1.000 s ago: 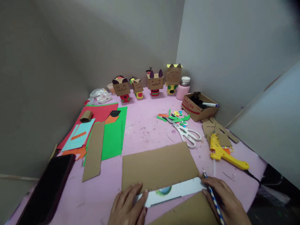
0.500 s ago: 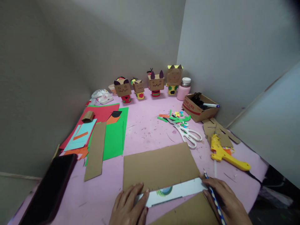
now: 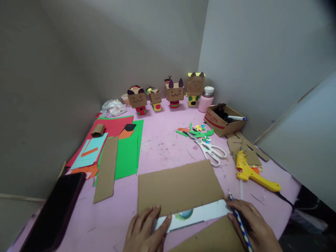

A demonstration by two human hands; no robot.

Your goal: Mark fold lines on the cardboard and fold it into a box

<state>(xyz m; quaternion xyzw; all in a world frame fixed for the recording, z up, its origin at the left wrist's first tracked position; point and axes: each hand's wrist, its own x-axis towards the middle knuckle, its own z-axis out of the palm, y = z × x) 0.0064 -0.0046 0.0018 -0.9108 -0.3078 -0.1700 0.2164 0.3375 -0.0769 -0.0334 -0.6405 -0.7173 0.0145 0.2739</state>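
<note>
A brown cardboard sheet (image 3: 178, 187) lies flat on the pink table (image 3: 162, 147). Across its near part lies a white ruler (image 3: 195, 215) with a green and blue mark. My left hand (image 3: 145, 231) presses down on the ruler's left end, fingers spread flat. My right hand (image 3: 253, 227) grips a blue dotted pencil (image 3: 237, 217), its tip at the ruler's right end by the cardboard's corner.
White scissors (image 3: 211, 150) and coloured paper scraps (image 3: 195, 131) lie beyond the cardboard. A yellow glue gun (image 3: 252, 171) is to the right, a small carton (image 3: 223, 120) behind it. Coloured paper sheets (image 3: 118, 147) and a dark phone (image 3: 52, 213) sit left. Cardboard figures (image 3: 174, 91) line the back.
My left hand's fingers have slid slightly rightward along the ruler. The right hand and pencil stay in place.
</note>
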